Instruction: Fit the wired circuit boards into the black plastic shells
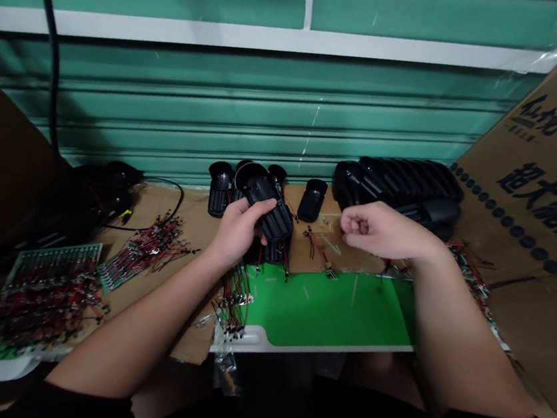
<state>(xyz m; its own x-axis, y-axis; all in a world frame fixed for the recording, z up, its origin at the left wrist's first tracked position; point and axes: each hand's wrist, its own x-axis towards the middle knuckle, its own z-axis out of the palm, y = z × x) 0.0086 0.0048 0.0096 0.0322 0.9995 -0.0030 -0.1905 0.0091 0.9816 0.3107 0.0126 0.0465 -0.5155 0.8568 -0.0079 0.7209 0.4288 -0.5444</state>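
My left hand (243, 226) is closed around a black plastic housing (267, 204), the thumb lying on its ribbed inner face. The housing is tilted, its rounded end pointing away from me. More black housings (219, 189) stand just behind and below it, partly hidden. To the right, my right hand (369, 227) hovers above the cardboard with its fingers curled in. Whatever those fingers may hold is hidden or too small to make out. A single black housing (312, 200) rests between the two hands. Small wired parts (329, 268) with red and black leads lie below it.
A row of black shells (402, 186) lies at the back right. Bundles of red and black wired boards (48, 290) cover the left side. A green mat (332, 309) lies in front, a printed cardboard box (549, 220) stands at right, and a black cable (51, 42) hangs at left.
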